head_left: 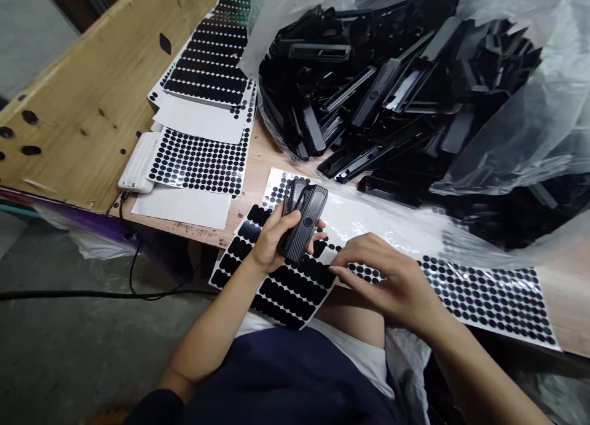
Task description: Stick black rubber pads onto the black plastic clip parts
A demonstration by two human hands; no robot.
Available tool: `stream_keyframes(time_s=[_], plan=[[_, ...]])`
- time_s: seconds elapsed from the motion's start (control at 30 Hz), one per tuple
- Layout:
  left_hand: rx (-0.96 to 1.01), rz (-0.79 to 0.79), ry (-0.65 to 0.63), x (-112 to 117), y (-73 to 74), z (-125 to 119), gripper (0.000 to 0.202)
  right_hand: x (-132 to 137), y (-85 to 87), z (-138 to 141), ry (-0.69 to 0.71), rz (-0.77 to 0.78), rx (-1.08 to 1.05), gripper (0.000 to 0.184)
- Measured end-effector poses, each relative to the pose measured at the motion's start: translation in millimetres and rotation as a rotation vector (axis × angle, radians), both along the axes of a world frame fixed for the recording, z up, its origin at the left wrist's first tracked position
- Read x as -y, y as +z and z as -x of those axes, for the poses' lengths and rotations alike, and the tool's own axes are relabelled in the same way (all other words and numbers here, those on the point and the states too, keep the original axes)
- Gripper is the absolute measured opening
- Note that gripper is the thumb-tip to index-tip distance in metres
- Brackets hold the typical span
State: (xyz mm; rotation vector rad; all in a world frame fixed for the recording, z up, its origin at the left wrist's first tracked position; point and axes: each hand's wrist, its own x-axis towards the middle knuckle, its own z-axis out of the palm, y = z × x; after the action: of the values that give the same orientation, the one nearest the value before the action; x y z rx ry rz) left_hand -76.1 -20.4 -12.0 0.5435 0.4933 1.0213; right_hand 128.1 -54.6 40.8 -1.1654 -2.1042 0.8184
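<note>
My left hand [271, 237] is wrapped around black plastic parts with a carbon-fibre pattern. The front black plastic part [306, 219] has a round dark spot in its middle, and at least one similar piece shows behind it. Below this hand lies a sheet of large black stickers [290, 293], overhanging the table's front edge toward the lap. My right hand [387, 274] is at that sheet's right edge, thumb and forefinger pinched together; whatever is between the fingertips is too small to make out. Under both hands is a sheet of round black dots [493, 299].
A large clear plastic bag [511, 148] full of black plastic parts [369, 99] takes up the back right. More sticker sheets [203, 161] are stacked at left beside a white power bank [141, 161] with a cable. A wooden board [92, 99] borders the left side.
</note>
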Motion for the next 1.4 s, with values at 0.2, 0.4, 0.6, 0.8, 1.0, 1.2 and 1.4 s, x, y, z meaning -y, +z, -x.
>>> stream_keyframes(time_s=[0.2,0.4,0.6,0.8,1.0,1.2,1.4], plan=[[-0.073,-0.024,-0.072,0.4,0.9,3.4,0.056,-30.1,26.8,5.3,-0.344,0.439,-0.396,0.025],[-0.102,-0.02,-0.122,0.7,5.3,4.4,0.065,-51.5,27.2,17.7,-0.244,0.61,-0.514,0.03],[-0.103,-0.016,-0.12,0.3,5.5,4.4,0.07,-52.6,29.9,18.9,-0.257,0.613,-0.473,0.033],[-0.093,-0.007,-0.123,0.7,6.0,4.9,0.069,-53.9,29.9,18.3,-0.284,0.585,-0.428,0.036],[-0.081,-0.016,-0.121,1.3,3.9,5.1,0.064,-53.7,36.8,22.8,-0.288,0.516,-0.336,0.041],[-0.068,-0.009,-0.111,1.7,3.1,5.2,0.062,-54.6,43.3,22.6,-0.279,0.448,-0.213,0.042],[-0.067,-0.015,-0.109,1.7,4.6,4.9,0.06,-54.2,46.2,21.0,-0.25,0.326,-0.102,0.033]])
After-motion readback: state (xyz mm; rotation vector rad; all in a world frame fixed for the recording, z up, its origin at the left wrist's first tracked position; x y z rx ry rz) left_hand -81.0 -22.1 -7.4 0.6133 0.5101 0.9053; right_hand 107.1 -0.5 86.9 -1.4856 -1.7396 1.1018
